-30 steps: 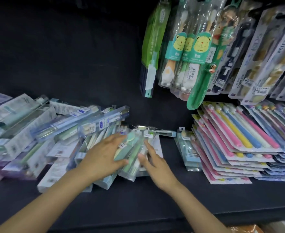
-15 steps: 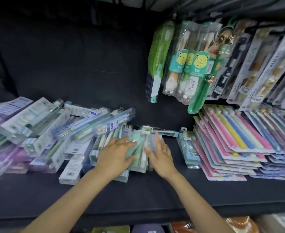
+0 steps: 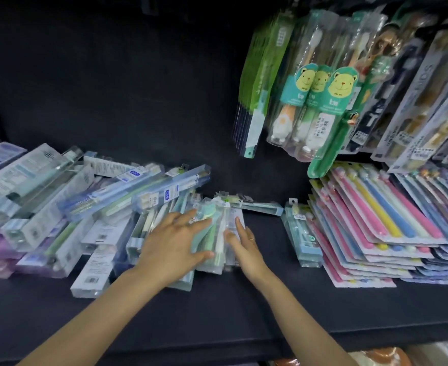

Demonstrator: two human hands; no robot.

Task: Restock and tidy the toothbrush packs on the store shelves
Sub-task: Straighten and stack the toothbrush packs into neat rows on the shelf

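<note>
A small stack of clear toothbrush packs with green and white brushes [image 3: 216,233] lies in the middle of the black shelf [image 3: 217,307]. My left hand [image 3: 175,247] rests flat on the stack's left side, fingers spread and straight. My right hand [image 3: 244,241] presses its straight fingers against the stack's right edge; a ring shows on one finger. A loose heap of boxed toothbrush packs [image 3: 72,202] spreads to the left of my hands.
A narrow blue pack [image 3: 300,233] lies right of my hands. Beyond it sits a fanned stack of pink, yellow and blue multi-brush cards [image 3: 381,228]. Bear-label kids' brushes [image 3: 320,101] and green packs [image 3: 259,83] hang above on the right.
Both hands have closed in on the middle stack, squaring it between them. The view has shifted slightly; the stack sits more upright and gathered than a second ago.
</note>
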